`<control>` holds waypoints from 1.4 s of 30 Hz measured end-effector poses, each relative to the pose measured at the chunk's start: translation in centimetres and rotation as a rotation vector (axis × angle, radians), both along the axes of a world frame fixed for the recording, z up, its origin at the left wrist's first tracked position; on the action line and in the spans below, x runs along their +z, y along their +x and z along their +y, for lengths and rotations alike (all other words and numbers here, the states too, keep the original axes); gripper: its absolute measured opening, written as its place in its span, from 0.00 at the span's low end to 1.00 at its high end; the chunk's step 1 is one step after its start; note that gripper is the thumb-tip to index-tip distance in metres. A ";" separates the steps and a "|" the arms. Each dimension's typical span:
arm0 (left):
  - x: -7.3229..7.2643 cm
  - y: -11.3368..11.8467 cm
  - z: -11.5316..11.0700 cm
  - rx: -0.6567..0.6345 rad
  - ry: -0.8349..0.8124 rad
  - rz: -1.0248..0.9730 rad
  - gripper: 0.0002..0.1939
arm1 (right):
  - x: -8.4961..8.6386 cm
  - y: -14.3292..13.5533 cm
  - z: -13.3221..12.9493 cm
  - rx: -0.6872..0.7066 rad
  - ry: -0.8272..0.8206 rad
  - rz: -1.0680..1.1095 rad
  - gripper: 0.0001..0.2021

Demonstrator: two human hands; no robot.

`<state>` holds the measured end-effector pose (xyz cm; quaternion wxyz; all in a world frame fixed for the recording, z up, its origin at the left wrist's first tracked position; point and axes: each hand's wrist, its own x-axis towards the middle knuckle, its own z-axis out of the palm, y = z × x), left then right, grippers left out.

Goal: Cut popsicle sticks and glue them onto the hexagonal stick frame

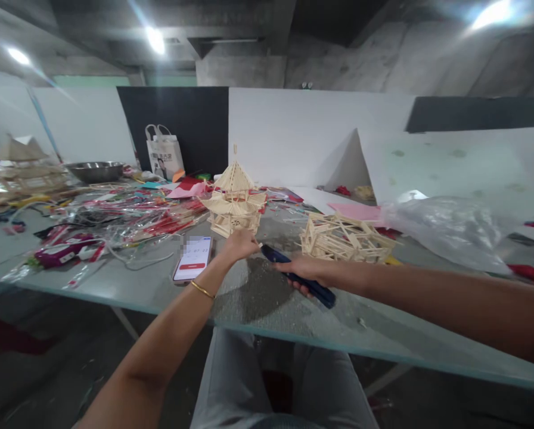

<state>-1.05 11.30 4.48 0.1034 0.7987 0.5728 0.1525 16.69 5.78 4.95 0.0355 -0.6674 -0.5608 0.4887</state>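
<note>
My right hand (303, 274) is wrapped round a long dark blue hand tool (323, 293) whose exact kind I cannot make out. The tool slants up and left, its dark tip close to my left fingertips. My left hand (240, 245) is closed in a pinch, with a small pale bit at the fingertips that is too small to name. Just behind my left hand stands a tiered pavilion model (235, 205) of thin wooden sticks. Beyond my right wrist lies a loose pile of wooden sticks (345, 237).
A phone (193, 259) with a lit screen lies left of my left forearm. Plastic-wrapped red sticks (160, 223) clutter the table's left side. A metal bowl (96, 171) and a tote bag (165, 154) stand behind. A clear plastic bag (455, 229) lies at right.
</note>
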 end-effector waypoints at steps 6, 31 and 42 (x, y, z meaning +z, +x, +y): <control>-0.7 0.0 0.3 -0.002 0.011 0.003 0.12 | 1.6 2.8 -5.3 -0.190 -0.169 0.344 0.23; 4.4 0.5 -0.9 -0.189 -0.123 -0.951 0.13 | -1.0 -2.6 -1.7 0.470 0.972 -0.688 0.31; 11.1 16.4 0.8 -0.629 -0.097 -0.379 0.09 | -2.3 0.8 -6.5 0.660 1.398 -0.441 0.26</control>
